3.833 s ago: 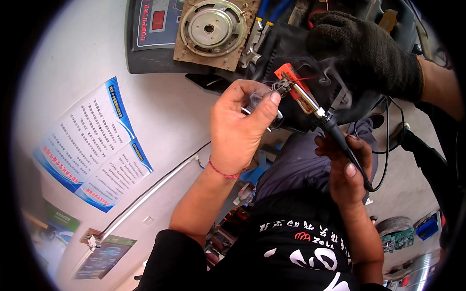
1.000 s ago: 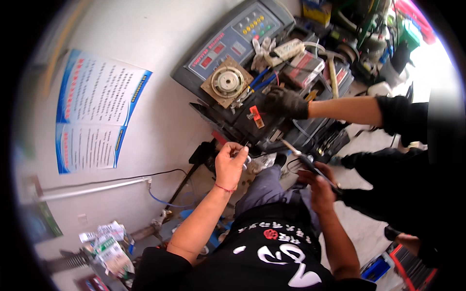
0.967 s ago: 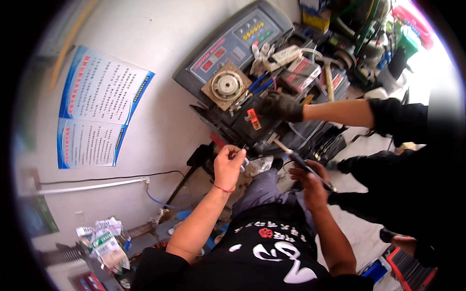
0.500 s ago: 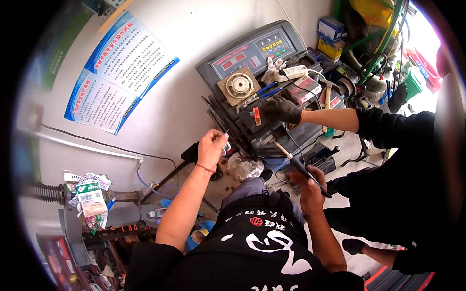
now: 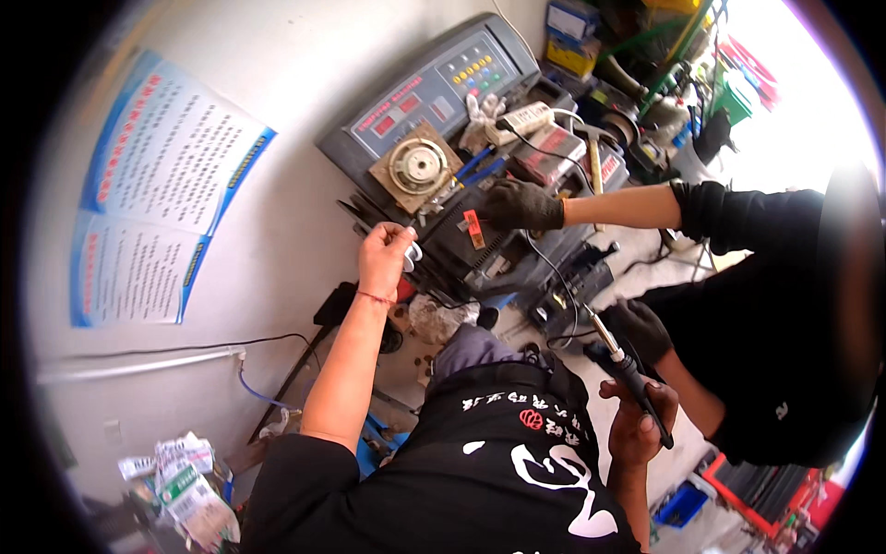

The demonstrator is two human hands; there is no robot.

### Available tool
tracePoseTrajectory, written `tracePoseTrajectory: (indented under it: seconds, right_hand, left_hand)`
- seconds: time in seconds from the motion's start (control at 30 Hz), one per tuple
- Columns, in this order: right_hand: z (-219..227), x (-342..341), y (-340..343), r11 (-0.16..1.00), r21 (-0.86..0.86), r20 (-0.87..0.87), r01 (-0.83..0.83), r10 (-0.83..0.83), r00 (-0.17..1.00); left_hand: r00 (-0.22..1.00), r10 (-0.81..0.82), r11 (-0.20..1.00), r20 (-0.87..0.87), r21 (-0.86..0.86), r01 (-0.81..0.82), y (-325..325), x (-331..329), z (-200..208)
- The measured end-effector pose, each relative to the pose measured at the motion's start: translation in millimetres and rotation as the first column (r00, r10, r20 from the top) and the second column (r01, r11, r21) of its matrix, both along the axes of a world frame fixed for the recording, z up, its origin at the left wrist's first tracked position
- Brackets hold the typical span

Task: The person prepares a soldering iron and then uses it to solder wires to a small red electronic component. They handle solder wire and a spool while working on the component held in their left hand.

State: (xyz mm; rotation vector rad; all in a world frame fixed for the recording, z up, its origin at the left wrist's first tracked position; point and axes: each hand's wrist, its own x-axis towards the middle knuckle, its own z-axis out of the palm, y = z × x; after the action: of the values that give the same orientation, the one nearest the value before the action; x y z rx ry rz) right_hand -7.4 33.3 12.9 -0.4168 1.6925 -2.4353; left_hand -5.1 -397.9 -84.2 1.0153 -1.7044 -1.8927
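My left hand (image 5: pixel 383 263) is closed on a small white spool (image 5: pixel 412 257), a thin tip of wire showing above the fingers. It hovers at the near left edge of the grey machine with a control panel (image 5: pixel 420 102). In my right hand (image 5: pixel 639 423) is a soldering iron (image 5: pixel 631 377) with a black handle, its metal tip pointing up and left. A speaker (image 5: pixel 418 166) on a square plate rests on the machine, just beyond my left hand. Beside it lies a black slatted surface with an orange label (image 5: pixel 473 229).
Another person's gloved hand (image 5: pixel 526 205) lies on the machine's top; their other gloved hand (image 5: pixel 641 331) is close to the iron's tip. A hammer (image 5: pixel 595 166), a white power strip (image 5: pixel 528 123) and blue-handled pliers (image 5: pixel 482 168) crowd the machine. A red tool tray (image 5: pixel 766 494) stands lower right.
My right hand has drawn the soldering iron back, right and away from the machine. The other person's lower gloved hand has come up near the iron. The whole view has shifted.
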Motion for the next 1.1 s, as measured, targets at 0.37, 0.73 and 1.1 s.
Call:
tracePoseTrajectory:
  seconds: [0.37,0.73,1.1]
  right_hand:
    - [46,29,-56,0.996,0.092,-0.036,0.010,-0.006,0.999]
    - [27,48,-15,0.998,-0.033,-0.017,-0.056,0.055,0.998]
    - [25,55,21,0.972,0.089,-0.224,-0.217,0.232,0.947]
  left_hand:
    - [0.989,-0.129,0.980,-0.067,0.143,0.138,-4,-21,-15]
    - [0.990,-0.059,0.998,-0.126,0.002,0.060,15,7,10]
    - [0.979,-0.160,0.982,-0.125,0.084,0.171,55,45,24]
